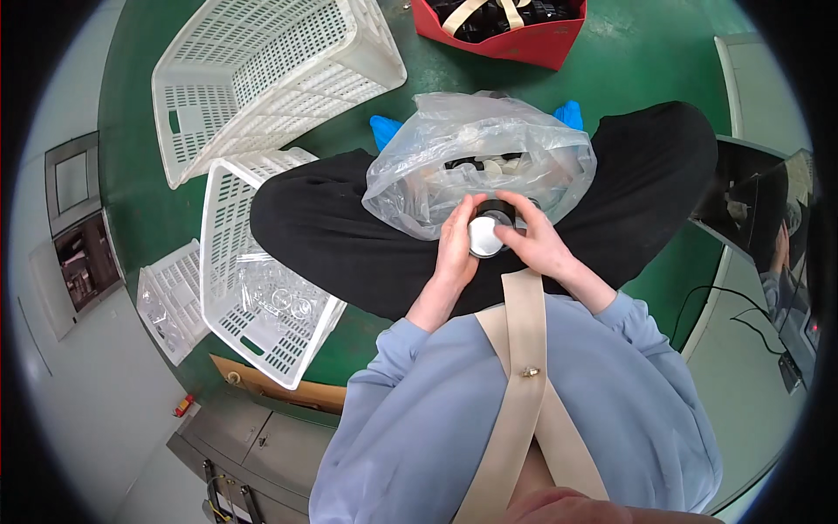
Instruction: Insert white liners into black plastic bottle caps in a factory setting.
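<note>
At the near edge of the translucent plastic bag [394, 194], held a silver-faced disc [484, 239] clasped closely between curled left hand [455, 243] and right hand [543, 244], probably needing light, even pressure.

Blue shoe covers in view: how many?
2. One sticks out past the far left of the translucent plastic bag; the other is at its far right. The bag partly hides both, and more could be behind it.
</note>
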